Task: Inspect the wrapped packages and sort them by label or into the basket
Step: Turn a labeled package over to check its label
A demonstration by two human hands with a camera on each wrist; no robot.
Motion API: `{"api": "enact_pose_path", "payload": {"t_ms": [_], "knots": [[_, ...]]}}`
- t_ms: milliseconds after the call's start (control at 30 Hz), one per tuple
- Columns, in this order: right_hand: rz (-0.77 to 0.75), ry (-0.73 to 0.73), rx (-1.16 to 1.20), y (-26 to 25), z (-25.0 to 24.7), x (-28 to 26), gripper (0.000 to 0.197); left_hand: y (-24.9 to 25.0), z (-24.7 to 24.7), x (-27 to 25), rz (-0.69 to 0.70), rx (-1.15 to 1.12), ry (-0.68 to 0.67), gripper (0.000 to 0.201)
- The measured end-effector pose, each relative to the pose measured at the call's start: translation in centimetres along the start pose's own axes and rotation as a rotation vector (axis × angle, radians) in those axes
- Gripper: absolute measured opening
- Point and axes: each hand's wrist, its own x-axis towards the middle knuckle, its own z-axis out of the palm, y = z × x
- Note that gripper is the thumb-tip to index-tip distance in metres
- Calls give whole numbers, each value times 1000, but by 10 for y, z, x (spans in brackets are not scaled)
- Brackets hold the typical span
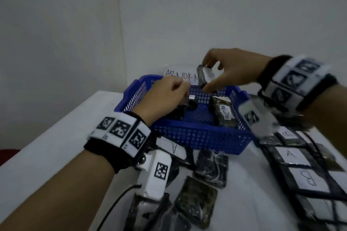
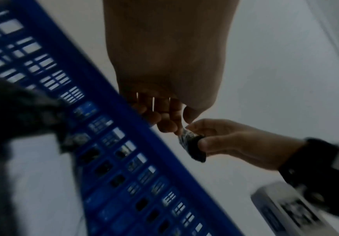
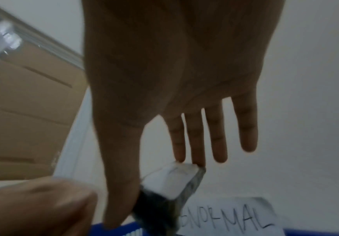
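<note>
A blue mesh basket [image 1: 197,137] stands on the white table, with a paper sign [image 1: 180,76] reading ABNORMAL behind it. Above the basket's far rim my right hand [image 1: 207,75] pinches a small dark wrapped package [image 1: 201,78] between thumb and fingers; its white label [image 3: 170,180] faces the palm. My left hand [image 1: 174,90] hovers over the basket's left part with its fingers curled and nothing in them, close beside the held package [image 2: 192,148]. Inside the basket lie a labelled package [image 1: 225,116] and a dark one [image 1: 180,112].
Several dark wrapped packages [image 1: 210,167] lie on the table in front of the basket. At the right are dark-edged sections with white labels A [image 1: 291,155] and B [image 1: 308,180]. Another A label [image 1: 173,148] sits by my left wrist. Cardboard boxes [image 3: 22,111] stand beyond the table.
</note>
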Motion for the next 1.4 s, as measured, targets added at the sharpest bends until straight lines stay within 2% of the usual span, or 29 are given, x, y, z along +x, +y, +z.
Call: {"api": "enact_pose_path", "payload": {"t_ms": [67, 200, 267, 333, 367, 467, 733, 900, 1000, 1067, 1200, 1300, 1400], "knots": [[46, -106, -109, 7, -2, 37, 74, -14, 7, 2, -15, 38, -45, 42], [140, -309, -342, 22, 20, 93, 66, -27, 10, 12, -117, -170, -56, 45], [157, -381, -371, 30, 39, 108, 67, -27, 11, 13, -125, -169, -81, 44], [141, -404, -359, 36, 55, 119, 81, -28, 12, 13, -102, -100, -79, 44], [137, -410, -355, 36, 62, 122, 81, -29, 12, 14, -92, -62, -80, 44], [132, -417, -362, 40, 75, 125, 70, -29, 13, 16, -70, -20, -108, 44], [102, -459, -467, 45, 94, 124, 73, -28, 14, 16, -112, -16, -109, 45], [73, -383, -464, 46, 91, 121, 71, -27, 13, 15, -96, -33, -78, 43], [41, -394, -497, 42, 88, 116, 71, -28, 11, 10, -6, -84, 44, 41], [-17, -305, -459, 38, 79, 110, 59, -27, 10, 7, 29, -100, 121, 41], [-196, -7, -261, 20, 39, 87, 29, -25, 9, 5, 60, -147, 183, 40], [-268, 75, -210, 2, 5, 59, 23, -24, 7, 6, 23, -229, 196, 40], [-313, 101, -186, -15, -15, 26, 25, -17, -1, 1, -18, -327, 216, 40]]}}
